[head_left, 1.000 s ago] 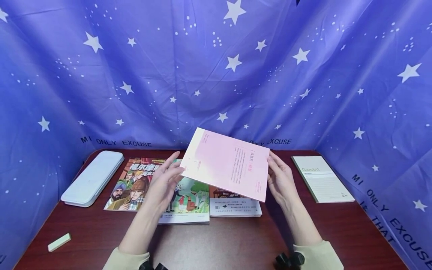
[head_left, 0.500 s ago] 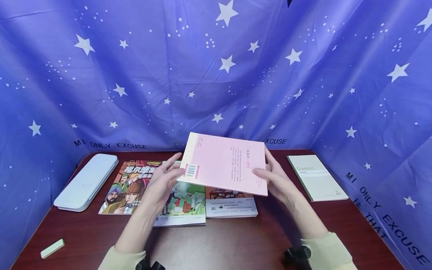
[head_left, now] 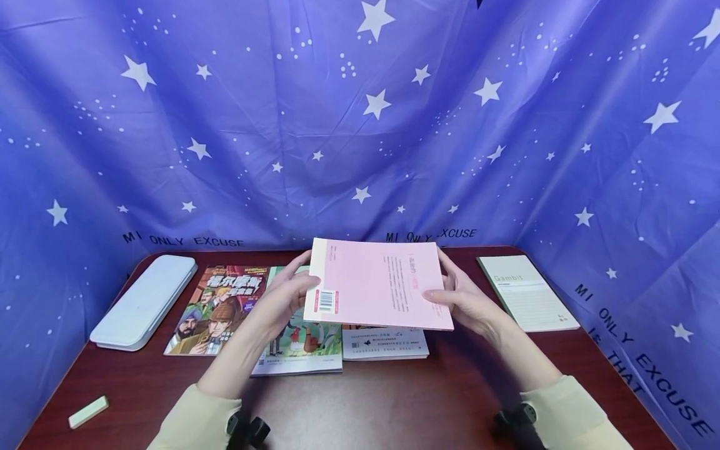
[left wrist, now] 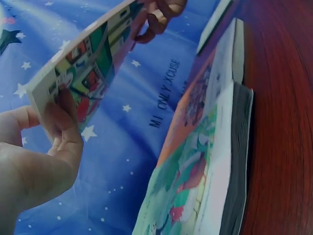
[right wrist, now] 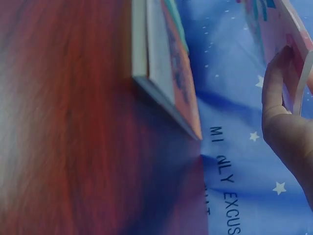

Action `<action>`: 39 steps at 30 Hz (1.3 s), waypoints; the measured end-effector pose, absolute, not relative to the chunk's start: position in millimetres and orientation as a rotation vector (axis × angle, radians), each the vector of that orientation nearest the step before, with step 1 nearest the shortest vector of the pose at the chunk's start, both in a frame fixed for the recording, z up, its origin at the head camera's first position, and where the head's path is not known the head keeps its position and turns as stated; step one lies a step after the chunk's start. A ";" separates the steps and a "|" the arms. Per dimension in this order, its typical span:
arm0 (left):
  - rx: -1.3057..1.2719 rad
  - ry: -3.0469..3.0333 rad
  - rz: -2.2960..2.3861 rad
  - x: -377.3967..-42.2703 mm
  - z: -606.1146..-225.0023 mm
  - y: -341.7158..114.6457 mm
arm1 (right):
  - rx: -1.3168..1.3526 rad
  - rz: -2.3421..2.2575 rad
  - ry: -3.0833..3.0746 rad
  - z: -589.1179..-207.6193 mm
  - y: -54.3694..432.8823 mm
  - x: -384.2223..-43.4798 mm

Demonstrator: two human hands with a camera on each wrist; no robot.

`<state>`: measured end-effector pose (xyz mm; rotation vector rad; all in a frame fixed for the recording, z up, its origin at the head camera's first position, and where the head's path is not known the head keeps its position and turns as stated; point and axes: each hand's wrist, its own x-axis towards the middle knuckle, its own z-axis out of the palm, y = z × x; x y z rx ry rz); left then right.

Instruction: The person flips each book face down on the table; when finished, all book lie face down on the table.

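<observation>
A thin pink book [head_left: 368, 281], its barcode at the lower left, is held above the table, lying nearly flat and tilted toward me. My left hand [head_left: 281, 303] grips its left edge, thumb on the upper face and fingers underneath. On the right edge, my right hand [head_left: 469, 300] pinches it with the thumb on top. In the left wrist view the book's colourful illustrated underside [left wrist: 90, 63] shows. Below it lie a green illustrated book [head_left: 306, 347] and, to that one's right, an orange-and-white book [head_left: 385, 345], both partly covered by the pink book.
A comic-style book [head_left: 216, 312] lies left of the green one, beside a white pencil case [head_left: 145, 303]. A small pale green eraser-like block [head_left: 88, 412] sits at the front left. At the right lies a notepad marked Gambit [head_left: 529, 294]. A starry blue curtain [head_left: 337, 125] surrounds the table.
The pink book has come down slightly and levelled out, turning toward me. The right thumb has moved onto its upper face, and the left thumb now lies over the left edge.
</observation>
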<state>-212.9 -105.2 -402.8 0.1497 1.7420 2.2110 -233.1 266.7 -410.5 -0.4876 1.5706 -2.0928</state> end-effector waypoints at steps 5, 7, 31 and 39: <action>0.153 1.816 2.147 -217.5 -406.6 -101.3 | -0.449 -2.044 1.637 -416.2 272.4 -233.1; 0.159 1.832 2.135 -218.2 -408.2 -99.9 | -0.439 -2.032 1.663 -417.7 274.4 -233.1; 0.187 1.792 2.222 -212.5 -420.0 -71.8 | -0.282 -1.925 1.895 -419.7 305.8 -251.5; 0.218 1.766 2.191 -206.9 -423.0 -67.6 | -0.293 -1.740 2.065 -412.5 314.3 -255.7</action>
